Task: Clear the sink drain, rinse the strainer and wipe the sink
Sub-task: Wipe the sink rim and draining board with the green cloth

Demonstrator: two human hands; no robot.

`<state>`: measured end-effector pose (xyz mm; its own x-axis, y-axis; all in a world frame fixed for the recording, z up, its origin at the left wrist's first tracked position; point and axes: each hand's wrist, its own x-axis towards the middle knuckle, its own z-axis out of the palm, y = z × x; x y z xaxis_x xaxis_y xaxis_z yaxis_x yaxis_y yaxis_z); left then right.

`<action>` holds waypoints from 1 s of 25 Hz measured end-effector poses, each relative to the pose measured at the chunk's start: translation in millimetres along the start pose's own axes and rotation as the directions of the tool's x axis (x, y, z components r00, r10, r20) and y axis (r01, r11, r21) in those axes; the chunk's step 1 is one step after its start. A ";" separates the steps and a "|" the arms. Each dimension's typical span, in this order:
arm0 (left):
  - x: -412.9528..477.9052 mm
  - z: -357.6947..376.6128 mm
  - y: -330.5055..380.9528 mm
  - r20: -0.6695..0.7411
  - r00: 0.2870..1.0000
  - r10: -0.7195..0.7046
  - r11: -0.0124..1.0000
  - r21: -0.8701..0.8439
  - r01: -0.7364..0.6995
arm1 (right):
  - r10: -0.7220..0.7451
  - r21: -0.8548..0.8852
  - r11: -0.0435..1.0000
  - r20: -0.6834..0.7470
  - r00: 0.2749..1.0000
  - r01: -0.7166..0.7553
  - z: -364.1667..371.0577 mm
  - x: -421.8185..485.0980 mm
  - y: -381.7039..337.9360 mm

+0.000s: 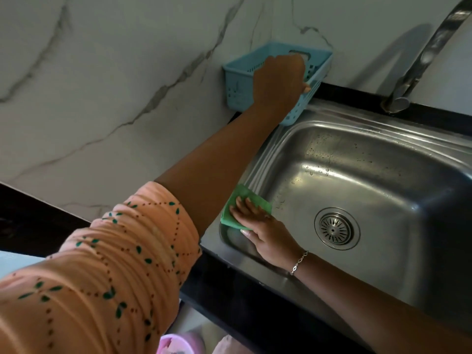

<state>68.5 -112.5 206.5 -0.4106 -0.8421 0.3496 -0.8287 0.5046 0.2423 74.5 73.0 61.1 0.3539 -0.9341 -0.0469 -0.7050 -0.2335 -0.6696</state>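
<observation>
Hands work at a steel sink set in a dark counter against a marble-veined wall, seen from the head camera. The right hand lies flat, fingers spread, pressing a green cloth onto the sink's left rim; a thin chain bracelet circles its wrist. The left hand, at the end of an arm in a bunched orange patterned sleeve, reaches to the back corner and curls over the near edge of a pale blue plastic basket, gripping it; the basket stands at the sink's far left corner, touching the wall. The strainer sits in the drain at the bottom of the basin, well apart from both hands. Water droplets bead on the basin's back wall. A curved metal tap rises at the upper right. Something pink shows at the bottom edge, too cropped to identify.
</observation>
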 end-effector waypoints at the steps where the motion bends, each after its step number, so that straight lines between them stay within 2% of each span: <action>1: -1.9 2.4 -1.0 -0.003 1.000 0.014 1.000 0.013 -0.014 | -0.020 -0.029 0.999 0.033 0.999 0.021 0.6 -2.8 -1.1; 5: -13.6 17.0 -3.8 0.030 0.998 0.062 0.991 0.118 -0.065 | -0.091 -0.114 0.988 0.155 0.984 0.109 -2.2 -11.4 -4.4; 8: -21.5 27.8 -6.1 0.086 0.994 0.063 0.971 0.227 -0.081 | -0.105 -0.073 0.989 0.268 0.958 0.129 -11.0 -14.0 -6.2; 14: -37.8 27.7 -1.1 0.203 0.975 0.085 0.951 0.274 -0.140 | -0.118 -0.046 0.988 0.406 0.906 0.149 -25.6 -19.1 -5.4; 19: -101.4 25.5 4.2 0.153 0.969 0.193 0.969 0.124 -0.212 | -0.047 -0.068 0.994 0.403 0.914 0.081 -29.9 -44.1 0.4; 23: -169.1 46.6 -2.5 0.412 0.903 0.125 0.990 0.005 -0.140 | -0.031 -0.016 0.999 0.358 0.933 0.040 -37.3 -72.0 6.1; 25: -187.9 56.9 -6.4 0.494 0.863 0.108 0.994 -0.061 -0.090 | -0.015 -0.005 1.000 0.345 0.938 0.018 -42.0 -88.1 11.2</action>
<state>129.4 31.7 87.8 -0.6320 -0.7657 -0.1193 -0.7636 0.5890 0.2645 9.6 141.3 88.8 0.5546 -0.7799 -0.2902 -0.7020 -0.2512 -0.6664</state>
